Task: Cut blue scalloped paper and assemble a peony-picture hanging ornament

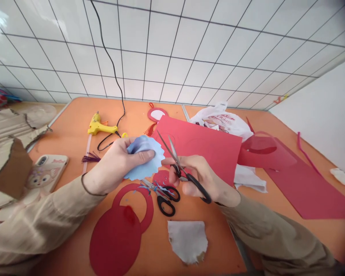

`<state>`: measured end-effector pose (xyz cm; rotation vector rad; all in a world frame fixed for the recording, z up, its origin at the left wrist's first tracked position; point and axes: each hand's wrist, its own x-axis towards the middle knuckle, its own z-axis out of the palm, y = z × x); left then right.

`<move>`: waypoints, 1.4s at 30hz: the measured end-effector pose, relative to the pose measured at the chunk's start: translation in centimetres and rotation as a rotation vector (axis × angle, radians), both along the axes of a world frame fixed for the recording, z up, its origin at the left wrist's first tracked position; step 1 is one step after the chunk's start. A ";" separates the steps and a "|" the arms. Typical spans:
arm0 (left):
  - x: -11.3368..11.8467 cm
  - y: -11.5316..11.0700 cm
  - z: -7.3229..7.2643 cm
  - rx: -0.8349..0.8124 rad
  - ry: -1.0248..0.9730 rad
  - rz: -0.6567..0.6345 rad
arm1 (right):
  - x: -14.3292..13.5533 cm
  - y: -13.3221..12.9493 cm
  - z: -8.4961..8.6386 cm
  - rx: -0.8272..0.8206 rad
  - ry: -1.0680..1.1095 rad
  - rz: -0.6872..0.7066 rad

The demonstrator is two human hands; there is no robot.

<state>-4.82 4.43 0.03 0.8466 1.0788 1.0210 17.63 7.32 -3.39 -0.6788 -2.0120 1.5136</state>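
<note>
My left hand pinches a light blue piece with a jagged, scalloped edge, its thumb lying on top. To its right, my right hand holds black-handled scissors, whose blades are spread and point up and left, close to the blue piece but apart from it. Below the hands, a second pair of scissors lies on the orange table among small blue scraps. A red ring and a red disc overlap nearer to me.
A yellow glue gun with a black cord and a phone are at left, beside torn cardboard. Red sheets, a white plastic bag and clear red film lie behind and right. Grey fabric is in front.
</note>
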 end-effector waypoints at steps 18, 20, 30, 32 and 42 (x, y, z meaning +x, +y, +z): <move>1.0 -0.8 -0.2 0.108 0.264 0.137 | -0.6 -0.9 -0.4 -0.074 -0.036 0.015; 1.0 -0.8 -0.2 0.099 0.267 0.129 | -0.5 -0.9 -0.5 -0.123 -0.011 0.007; 1.0 -0.9 -0.4 -0.004 0.123 0.083 | -0.5 -1.1 -0.2 -0.174 0.016 -0.033; 1.0 -0.8 -0.3 -0.021 0.123 0.078 | -0.5 -1.0 -0.1 -0.168 0.007 -0.031; 1.0 -0.7 -0.3 -0.070 0.037 0.029 | -0.3 -0.4 -0.4 -0.059 -0.004 0.016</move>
